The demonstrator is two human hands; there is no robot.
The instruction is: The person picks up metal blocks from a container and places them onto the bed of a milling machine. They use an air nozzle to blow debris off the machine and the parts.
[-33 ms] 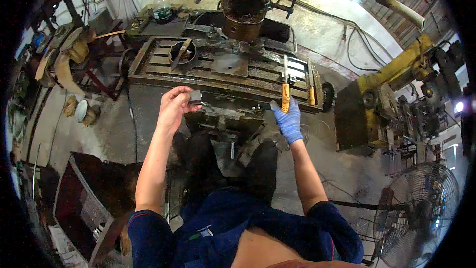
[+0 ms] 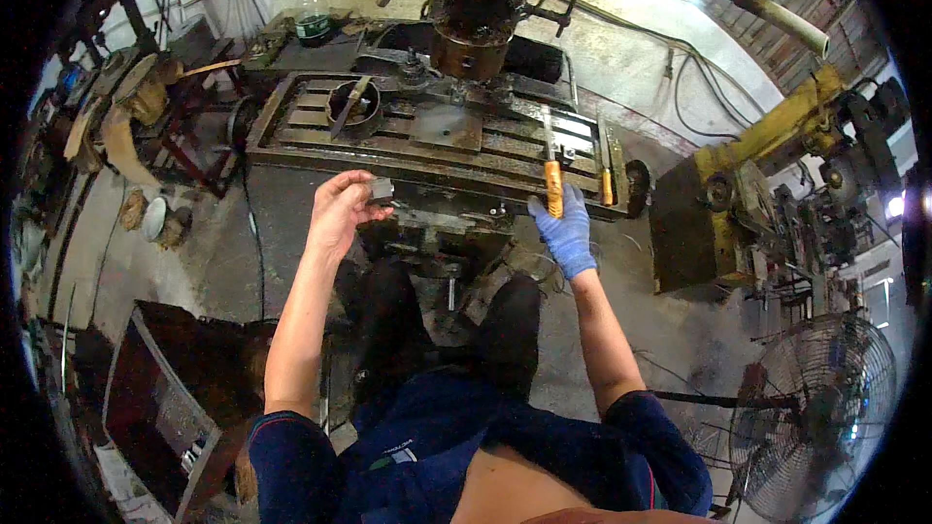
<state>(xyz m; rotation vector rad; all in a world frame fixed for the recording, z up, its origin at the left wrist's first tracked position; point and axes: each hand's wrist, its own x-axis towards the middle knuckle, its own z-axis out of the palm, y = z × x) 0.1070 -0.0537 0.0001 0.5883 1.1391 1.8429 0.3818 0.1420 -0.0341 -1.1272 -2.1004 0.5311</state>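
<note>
My left hand (image 2: 338,213), bare, pinches a small grey metal block (image 2: 382,189) between thumb and fingertips, just in front of the slotted machine table (image 2: 388,150). At the table's right front, my right hand (image 2: 566,238) wears a blue glove and is closed on the orange handle of a file (image 2: 554,184). The file's blade points away from me, over the table. A second orange-handled file (image 2: 608,180) lies further right on the table. A flat metal plate (image 2: 449,126) sits mid-table, below the machine's spindle head (image 2: 471,39).
A round pot (image 2: 354,112) with a flat stick across it stands on the table's left part. Behind it is a clear bottle (image 2: 313,15). A large fan (image 2: 815,408) stands at lower right, a yellow machine (image 2: 694,223) at right, an open metal bin (image 2: 160,408) at lower left.
The whole view has shifted slightly, so the table and machines appear a little to the left. Both hands keep their holds.
</note>
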